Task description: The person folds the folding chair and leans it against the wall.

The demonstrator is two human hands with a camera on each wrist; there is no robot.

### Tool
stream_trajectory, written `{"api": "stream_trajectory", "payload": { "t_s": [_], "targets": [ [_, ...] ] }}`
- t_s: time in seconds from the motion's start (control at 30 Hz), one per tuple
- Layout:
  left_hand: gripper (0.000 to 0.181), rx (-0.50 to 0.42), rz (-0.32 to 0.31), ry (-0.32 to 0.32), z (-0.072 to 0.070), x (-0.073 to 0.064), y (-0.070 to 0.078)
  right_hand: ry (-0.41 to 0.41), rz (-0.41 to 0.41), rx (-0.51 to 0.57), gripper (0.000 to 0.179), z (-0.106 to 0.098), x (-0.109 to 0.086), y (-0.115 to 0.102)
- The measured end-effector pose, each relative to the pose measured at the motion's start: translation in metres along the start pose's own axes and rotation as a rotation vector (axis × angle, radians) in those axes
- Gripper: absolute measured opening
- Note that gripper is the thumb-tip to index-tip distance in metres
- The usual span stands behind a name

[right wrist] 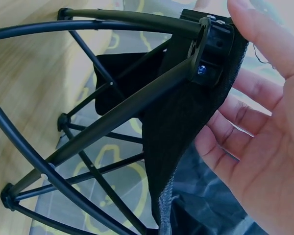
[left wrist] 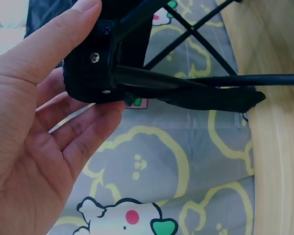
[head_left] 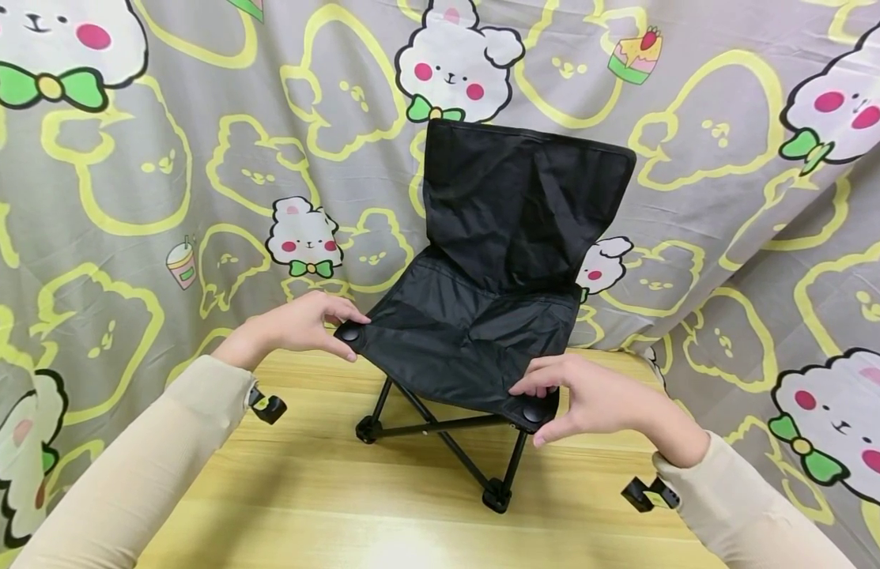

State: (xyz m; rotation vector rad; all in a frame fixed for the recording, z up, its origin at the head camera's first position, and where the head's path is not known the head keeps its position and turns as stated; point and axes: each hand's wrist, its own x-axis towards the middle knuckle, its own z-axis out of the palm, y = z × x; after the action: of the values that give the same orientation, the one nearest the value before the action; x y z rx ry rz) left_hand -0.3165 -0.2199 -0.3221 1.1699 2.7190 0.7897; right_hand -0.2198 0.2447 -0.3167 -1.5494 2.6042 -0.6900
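Observation:
A black folding chair (head_left: pixel 440 332) with a fabric seat and backrest (head_left: pixel 518 197) stands upright and unfolded, turned a little to one side. My left hand (head_left: pixel 293 322) holds the seat's front left corner, thumb at the front and fingers at the side. At the front right corner, my right hand (head_left: pixel 603 395) has its thumb at the front edge and its fingers over the fabric. Round black caps mark both corners. From below, the left wrist view shows a corner bracket (left wrist: pixel 95 58) with screws; the right wrist view shows crossed metal legs (right wrist: pixel 112 117).
Under the chair is a light wood-grain surface (head_left: pixel 326 498). A grey curtain (head_left: pixel 254 182) with cartoon bears and yellow outlines hangs close behind the backrest and along both sides. Black camera mounts (head_left: pixel 267 405) sit at the wrists, below the beige sleeves.

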Motion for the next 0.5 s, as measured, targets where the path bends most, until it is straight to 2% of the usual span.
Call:
{"api": "stream_trajectory", "payload": {
  "t_s": [0.13,0.33,0.5],
  "targets": [
    [0.057,-0.007,0.002,0.006,0.0002,0.0005,0.0007,0.005,0.018,-0.005,0.051,-0.0009,-0.0005,-0.0001],
    [0.056,-0.01,0.004,0.014,-0.0009,0.0018,0.0042,0.023,0.002,-0.029,0.049,-0.0025,-0.0012,0.0013],
    [0.057,-0.018,-0.005,0.012,-0.0018,0.0021,0.006,0.02,0.029,-0.029,0.051,-0.003,-0.0013,0.0007]
  ]
}}
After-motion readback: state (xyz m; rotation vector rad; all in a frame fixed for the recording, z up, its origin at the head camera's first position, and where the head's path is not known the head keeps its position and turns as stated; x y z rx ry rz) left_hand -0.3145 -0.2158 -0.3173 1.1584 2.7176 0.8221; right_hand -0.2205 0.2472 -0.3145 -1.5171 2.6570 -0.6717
